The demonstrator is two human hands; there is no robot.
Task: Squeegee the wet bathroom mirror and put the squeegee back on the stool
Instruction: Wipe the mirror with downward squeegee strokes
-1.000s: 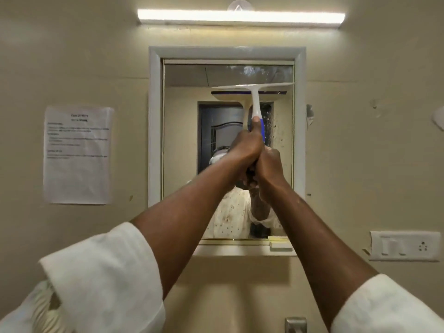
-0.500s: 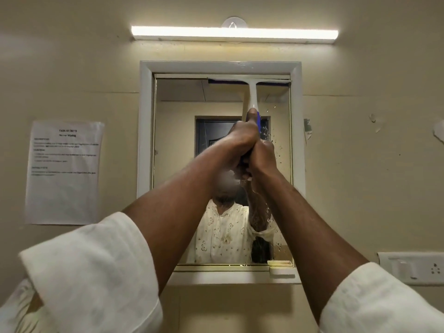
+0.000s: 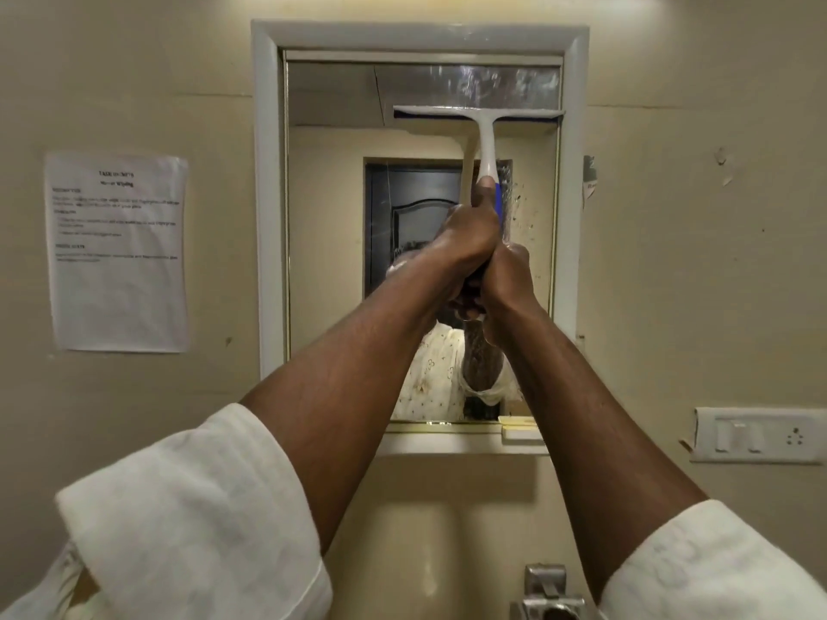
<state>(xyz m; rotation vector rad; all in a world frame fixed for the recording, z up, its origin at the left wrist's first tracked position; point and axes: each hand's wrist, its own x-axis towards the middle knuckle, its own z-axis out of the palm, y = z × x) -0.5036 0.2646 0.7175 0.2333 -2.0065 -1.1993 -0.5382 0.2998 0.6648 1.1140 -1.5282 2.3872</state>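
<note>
While both hands hide its lower handle, the squeegee lies blade-flat on the mirror, lower than half a second ago; left hand and right hand grip it, with smeared wet glass above.

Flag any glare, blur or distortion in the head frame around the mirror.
Head view: wide-angle bowing bends the mirror frame; a streaky bright smear sits above the squeegee blade; droplets speckle the glass right of the left hand and right hand; text on the wall notice is too soft to read.
</note>
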